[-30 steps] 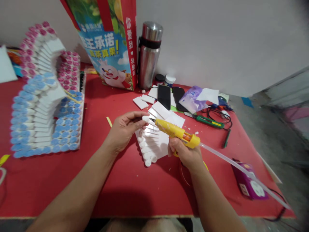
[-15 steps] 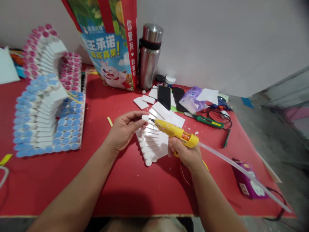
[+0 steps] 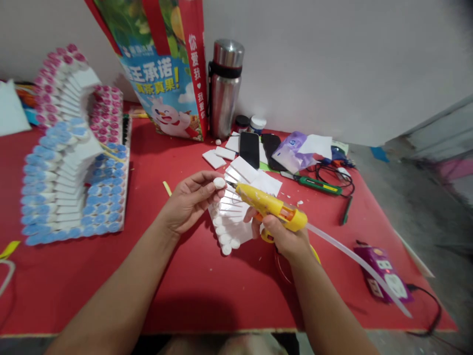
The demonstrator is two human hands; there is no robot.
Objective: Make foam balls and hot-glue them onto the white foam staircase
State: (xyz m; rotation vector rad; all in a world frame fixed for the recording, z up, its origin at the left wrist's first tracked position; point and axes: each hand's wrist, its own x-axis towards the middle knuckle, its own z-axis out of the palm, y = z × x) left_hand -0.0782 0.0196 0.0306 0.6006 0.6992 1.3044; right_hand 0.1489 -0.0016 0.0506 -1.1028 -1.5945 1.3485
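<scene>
Pinched between the thumb and fingers of my left hand (image 3: 194,199) is a small white round piece (image 3: 219,183). My right hand (image 3: 286,234) grips a yellow hot glue gun (image 3: 266,201) by its handle, with a long clear glue stick (image 3: 354,256) sticking out of its back. The gun's nozzle points left, close to the white piece; whether they touch I cannot tell. Below both hands lies a white model (image 3: 236,224) with fanned-out white strips and several white round pieces along its left edge.
At left stands a stepped model with blue (image 3: 103,207) and pink (image 3: 107,113) round pieces. Behind are a printed bag (image 3: 162,84), a steel flask (image 3: 226,93) and phones (image 3: 249,150). A green-handled tool (image 3: 320,186) and a purple box (image 3: 382,276) lie at right.
The white piece has turned its flat round face more toward me. My right hand's fingers have loosened from the trigger area, and the glue stick's tail has swung left.
</scene>
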